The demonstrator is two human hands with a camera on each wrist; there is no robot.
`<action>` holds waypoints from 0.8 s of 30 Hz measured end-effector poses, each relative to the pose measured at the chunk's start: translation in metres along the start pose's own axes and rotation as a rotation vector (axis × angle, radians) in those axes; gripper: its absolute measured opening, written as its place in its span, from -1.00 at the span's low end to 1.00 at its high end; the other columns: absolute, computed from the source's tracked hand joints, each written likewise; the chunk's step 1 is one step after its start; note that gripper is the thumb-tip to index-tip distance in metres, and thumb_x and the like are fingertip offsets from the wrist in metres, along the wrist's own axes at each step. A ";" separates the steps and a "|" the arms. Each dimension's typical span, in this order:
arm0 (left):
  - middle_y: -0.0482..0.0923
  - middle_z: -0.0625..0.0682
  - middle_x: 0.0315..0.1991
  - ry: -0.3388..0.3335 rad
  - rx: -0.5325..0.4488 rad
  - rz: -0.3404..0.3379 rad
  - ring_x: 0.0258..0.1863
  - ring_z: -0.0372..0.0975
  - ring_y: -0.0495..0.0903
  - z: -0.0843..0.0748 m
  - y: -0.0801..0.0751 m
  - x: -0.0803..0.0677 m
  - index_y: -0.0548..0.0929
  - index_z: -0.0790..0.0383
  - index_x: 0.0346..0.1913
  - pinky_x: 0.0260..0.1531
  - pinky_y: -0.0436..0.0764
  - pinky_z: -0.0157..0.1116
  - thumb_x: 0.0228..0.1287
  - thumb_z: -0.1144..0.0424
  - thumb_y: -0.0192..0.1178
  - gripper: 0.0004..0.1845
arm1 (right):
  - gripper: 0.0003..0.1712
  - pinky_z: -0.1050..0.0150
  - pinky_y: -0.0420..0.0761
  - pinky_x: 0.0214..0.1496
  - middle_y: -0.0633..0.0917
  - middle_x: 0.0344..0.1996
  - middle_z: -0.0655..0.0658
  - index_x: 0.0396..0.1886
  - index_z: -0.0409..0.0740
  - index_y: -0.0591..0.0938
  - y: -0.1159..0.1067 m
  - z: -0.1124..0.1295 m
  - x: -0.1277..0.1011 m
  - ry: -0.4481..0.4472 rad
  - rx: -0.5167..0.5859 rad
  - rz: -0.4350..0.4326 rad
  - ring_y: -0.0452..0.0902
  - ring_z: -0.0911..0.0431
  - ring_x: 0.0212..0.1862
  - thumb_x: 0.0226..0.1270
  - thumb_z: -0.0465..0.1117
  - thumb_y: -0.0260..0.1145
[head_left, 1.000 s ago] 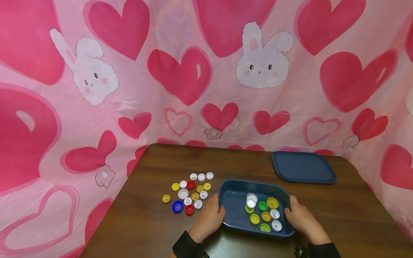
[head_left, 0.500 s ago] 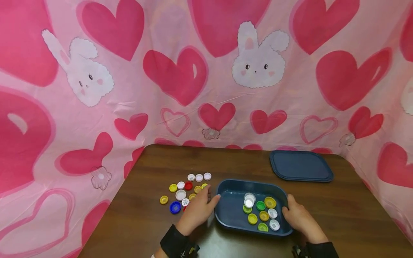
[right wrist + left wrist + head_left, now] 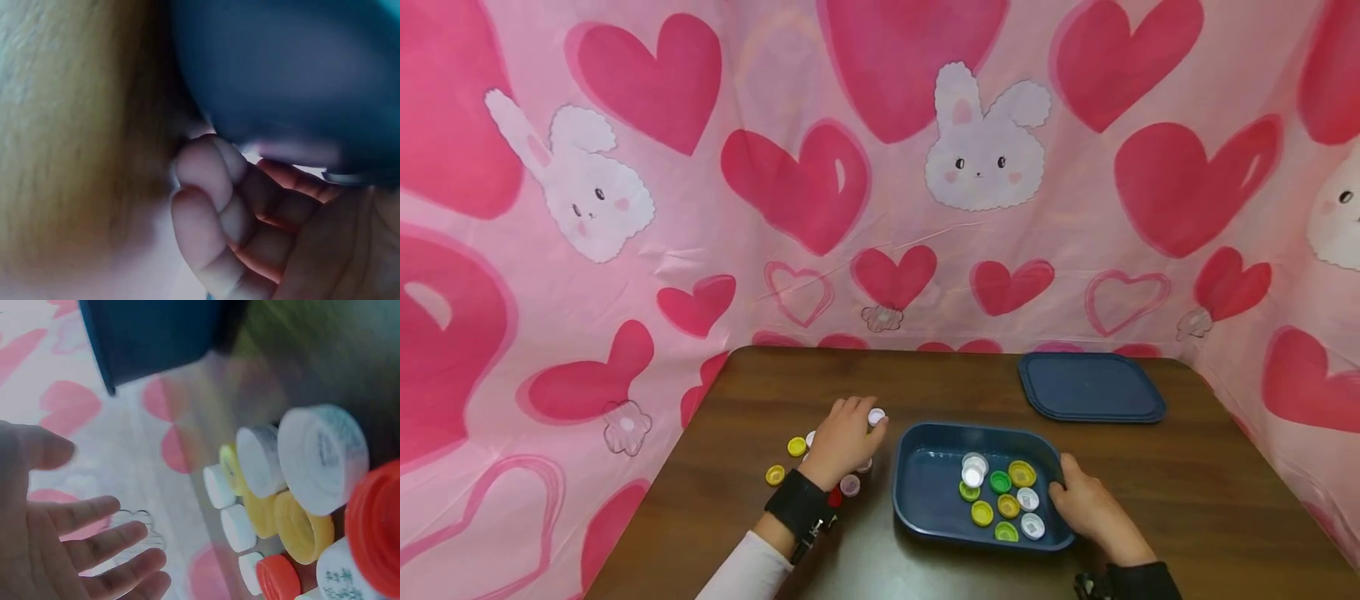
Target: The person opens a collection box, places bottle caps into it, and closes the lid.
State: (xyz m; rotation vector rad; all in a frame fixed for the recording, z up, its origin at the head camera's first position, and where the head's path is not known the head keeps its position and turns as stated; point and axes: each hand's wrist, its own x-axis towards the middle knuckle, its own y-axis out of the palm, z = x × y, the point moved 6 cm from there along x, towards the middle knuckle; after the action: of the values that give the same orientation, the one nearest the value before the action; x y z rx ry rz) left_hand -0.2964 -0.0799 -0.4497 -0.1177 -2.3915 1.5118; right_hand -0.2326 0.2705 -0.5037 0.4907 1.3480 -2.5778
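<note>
L hand (image 3: pixel 844 437) over the loose caps (image 3: pixel 796 447), table's left part; hides several in head view. L wrist view: fingers spread, palm bare, nothing in grasp. Can't tell if fingertips touch any cap.

Nearest L thumb, head view: a white cap (image 3: pixel 877 416). Two yellow ones off to the hand's left; pale cap (image 3: pixel 850 485) and part of a red cap (image 3: pixel 835 497) show below it. L wrist view has the group close up — white, yellow, red, some tilted or overlapping, one white w/ green print (image 3: pixel 342 575).

R hand (image 3: pixel 1086 500) grasping R end of dark blue bin (image 3: pixel 917 517): thumb over rim, other fingers curled below, per R wrist view. Bin upright, open top, right of the loose caps, well apart from L hand.

Inside bin, mostly R half: yellow, green, lime & white caps; two white ones overlap, beside a green cap (image 3: pixel 1000 482).

Behind bin, twd far R corner: flat dark blue lid or tray (image 3: pixel 1092 387) on brown wood-look table (image 3: pixel 955 383). Backdrop (image 3: pixel 895 200) pink, hearts + rabbits. Black strap (image 3: pixel 800 505) on L wrist, another on R.
</note>
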 end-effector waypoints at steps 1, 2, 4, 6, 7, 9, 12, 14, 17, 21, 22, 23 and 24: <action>0.61 0.21 0.13 0.009 0.014 0.008 0.12 0.06 0.54 0.001 0.002 0.004 0.59 0.27 0.24 0.07 0.63 0.06 0.39 0.03 0.23 -0.51 | -0.49 -0.01 0.56 -0.17 0.57 -0.02 -0.49 0.27 -0.44 0.23 0.000 0.000 0.000 -0.009 0.006 -0.006 0.57 -0.11 -0.17 0.51 -0.19 0.05; 0.61 0.23 0.12 0.015 0.023 0.022 0.11 0.08 0.54 0.001 0.005 0.007 0.60 0.29 0.24 0.07 0.63 0.07 0.38 0.08 0.25 -0.52 | -0.50 0.00 0.56 -0.19 0.58 -0.04 -0.47 0.26 -0.43 0.24 0.000 -0.001 0.000 -0.014 0.014 -0.006 0.57 -0.10 -0.18 0.51 -0.18 0.05; 0.61 0.25 0.09 0.027 0.048 0.046 0.10 0.10 0.54 0.003 0.013 0.014 0.60 0.30 0.22 0.04 0.63 0.10 0.33 0.15 0.28 -0.54 | -0.52 0.03 0.54 -0.20 0.58 -0.06 -0.43 0.24 -0.40 0.25 0.001 -0.002 0.001 -0.015 0.033 -0.001 0.56 -0.08 -0.20 0.52 -0.17 0.05; 0.60 0.26 0.08 0.036 0.057 0.073 0.09 0.13 0.54 0.004 0.020 0.020 0.60 0.32 0.21 0.04 0.62 0.12 0.30 0.18 0.30 -0.53 | -0.53 0.04 0.53 -0.22 0.57 -0.06 -0.41 0.24 -0.38 0.25 0.001 -0.003 0.001 -0.009 0.051 0.008 0.55 -0.07 -0.21 0.52 -0.16 0.05; 0.60 0.27 0.07 0.042 0.059 0.083 0.09 0.13 0.54 0.004 0.023 0.023 0.60 0.33 0.20 0.05 0.61 0.12 0.28 0.19 0.31 -0.53 | -0.53 0.04 0.53 -0.21 0.56 -0.06 -0.42 0.24 -0.38 0.25 0.001 -0.003 0.001 -0.008 0.057 0.008 0.55 -0.07 -0.21 0.52 -0.16 0.05; 0.60 0.27 0.05 0.059 0.068 0.100 0.09 0.14 0.53 0.004 0.029 0.030 0.60 0.35 0.18 0.06 0.60 0.12 0.26 0.20 0.31 -0.54 | -0.51 0.03 0.54 -0.20 0.56 -0.04 -0.44 0.26 -0.38 0.24 0.001 -0.004 0.001 -0.008 0.067 0.006 0.55 -0.08 -0.19 0.52 -0.16 0.05; 0.61 0.26 0.00 0.084 0.092 0.120 0.04 0.12 0.53 0.004 0.034 0.038 0.62 0.36 0.12 0.06 0.61 0.07 0.25 0.21 0.32 -0.58 | -0.50 0.02 0.55 -0.19 0.57 -0.03 -0.45 0.28 -0.37 0.24 0.002 -0.005 0.001 -0.014 0.074 -0.002 0.56 -0.10 -0.19 0.52 -0.16 0.06; 0.61 0.25 -0.04 0.098 0.117 0.140 0.00 0.10 0.53 0.003 0.037 0.042 0.64 0.36 0.07 0.02 0.62 0.05 0.24 0.21 0.34 -0.61 | -0.51 0.04 0.54 -0.21 0.57 -0.04 -0.44 0.27 -0.36 0.25 0.003 -0.006 0.001 -0.014 0.080 -0.002 0.56 -0.10 -0.19 0.52 -0.15 0.06; 0.62 0.22 -0.08 0.105 0.158 0.174 -0.04 0.07 0.56 0.003 0.040 0.047 0.66 0.33 0.00 -0.03 0.65 0.02 0.21 0.19 0.38 -0.64 | -0.53 0.06 0.54 -0.25 0.58 -0.04 -0.44 0.25 -0.35 0.26 0.005 -0.006 0.001 -0.014 0.084 -0.004 0.56 -0.09 -0.20 0.51 -0.16 0.06; 0.62 0.19 -0.09 0.096 0.175 0.222 -0.04 0.02 0.58 0.005 0.044 0.051 0.67 0.29 -0.02 -0.02 0.67 -0.01 0.17 0.18 0.42 -0.64 | -0.53 0.08 0.54 -0.26 0.58 -0.02 -0.46 0.25 -0.36 0.25 0.005 -0.006 0.001 -0.005 0.089 -0.001 0.57 -0.08 -0.19 0.51 -0.18 0.05; 0.62 0.19 -0.09 0.093 0.172 0.230 -0.04 0.01 0.58 0.006 0.045 0.052 0.67 0.28 -0.02 -0.02 0.67 -0.01 0.17 0.17 0.43 -0.64 | -0.53 0.10 0.54 -0.27 0.58 -0.02 -0.46 0.26 -0.36 0.25 0.005 -0.006 0.001 -0.003 0.092 -0.003 0.57 -0.07 -0.20 0.51 -0.18 0.05; 0.62 0.18 -0.09 0.092 0.169 0.236 -0.04 0.01 0.57 0.006 0.046 0.053 0.67 0.28 -0.02 -0.01 0.66 -0.01 0.17 0.17 0.43 -0.64 | -0.53 0.10 0.54 -0.27 0.58 -0.02 -0.46 0.26 -0.35 0.25 0.004 -0.006 0.000 -0.001 0.094 -0.002 0.57 -0.07 -0.20 0.51 -0.18 0.05; 0.62 0.18 -0.09 0.091 0.168 0.239 -0.04 0.00 0.57 0.007 0.047 0.053 0.68 0.28 -0.01 0.00 0.66 -0.02 0.17 0.17 0.43 -0.63 | -0.53 0.11 0.53 -0.29 0.58 -0.02 -0.46 0.26 -0.35 0.25 0.004 -0.006 0.000 -0.001 0.095 -0.004 0.57 -0.06 -0.21 0.51 -0.18 0.04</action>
State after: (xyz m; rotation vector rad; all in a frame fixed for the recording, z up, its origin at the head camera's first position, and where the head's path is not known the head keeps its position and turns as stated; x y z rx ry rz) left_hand -0.3535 -0.0530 -0.4834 -0.4382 -2.2317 1.7649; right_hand -0.2303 0.2729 -0.5098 0.5022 1.2314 -2.6546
